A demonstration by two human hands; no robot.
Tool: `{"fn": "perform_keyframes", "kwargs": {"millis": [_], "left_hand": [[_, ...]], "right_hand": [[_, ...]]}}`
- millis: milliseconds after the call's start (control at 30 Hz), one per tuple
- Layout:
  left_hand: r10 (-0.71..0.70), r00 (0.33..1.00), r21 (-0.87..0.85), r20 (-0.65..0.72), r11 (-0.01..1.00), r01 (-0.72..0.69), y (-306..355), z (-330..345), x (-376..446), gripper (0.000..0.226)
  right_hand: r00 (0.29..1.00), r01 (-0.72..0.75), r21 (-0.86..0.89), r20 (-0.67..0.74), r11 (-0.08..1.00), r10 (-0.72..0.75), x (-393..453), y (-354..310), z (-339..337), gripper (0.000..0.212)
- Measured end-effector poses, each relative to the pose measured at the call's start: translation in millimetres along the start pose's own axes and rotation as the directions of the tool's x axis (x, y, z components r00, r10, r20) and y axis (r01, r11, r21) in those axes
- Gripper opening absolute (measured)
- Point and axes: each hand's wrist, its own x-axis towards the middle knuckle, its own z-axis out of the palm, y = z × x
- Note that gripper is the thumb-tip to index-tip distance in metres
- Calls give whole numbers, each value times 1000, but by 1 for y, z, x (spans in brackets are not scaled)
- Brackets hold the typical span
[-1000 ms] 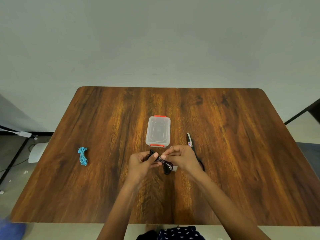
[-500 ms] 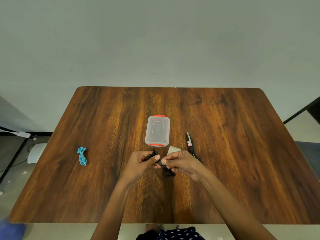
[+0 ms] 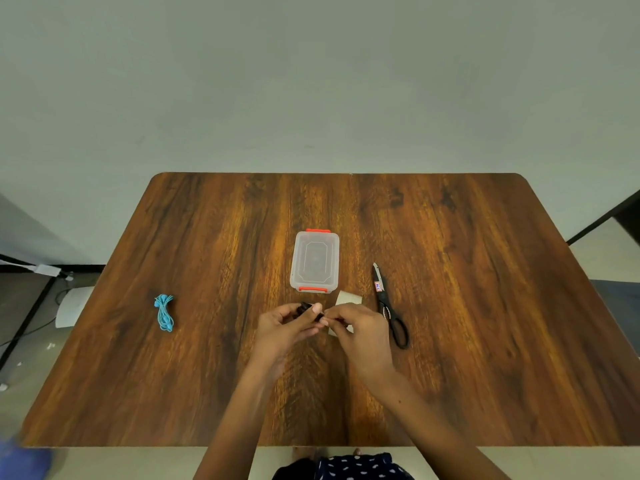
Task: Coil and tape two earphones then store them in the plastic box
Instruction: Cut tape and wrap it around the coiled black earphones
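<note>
The black earphone is bunched between the two hands just above the surface, near its front middle; only a small dark part of it shows between the fingers, so how neatly it is coiled cannot be told. The left hand has its grip closed on the bundle — thumb on top, fingers curled underneath. The right hand meets it from the other side, its fingertips pinched together right at the bundle's end; whether they pinch the cord itself or a bit of tape cannot be made out.

Just behind the right hand, partly hidden by it, stands a pale roll of tape, with a light scrap showing below the fingers. Just beyond the hands sits the plastic box, clear with red clasps at its near and far ends, its lid on. To the right of the tape lie black-handled scissors, blades closed and pointing away from the person, a small label on the blade.

Well apart, toward the left side of the surface, lies the blue earphone — gathered into a loose elongated bundle.

Beyond the far edge rises a plain pale wall.
</note>
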Motion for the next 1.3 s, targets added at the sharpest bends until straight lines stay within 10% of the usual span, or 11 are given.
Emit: {"fn": "perform_keyframes", "kwargs": {"millis": [400,800,1033,1300], "left_hand": [[161,987,137,5,978,-160,-3,2,4,13],[101,976,115,192,986,-125,-3,-13,3,47],[246,968,195,-53,953,-231,-22,3,2,24],[280,951,193,-127,948,-254,-32,19,-4,19]], "right_hand": [[954,-282,177,159,943,255,12,2,-6,6],[720,-694,500,499,519,482,14,6,-13,11],[603,-776,570,543,271,585,14,5,-5,7],[626,-752,571,463,330,627,16,1,6,8]]}}
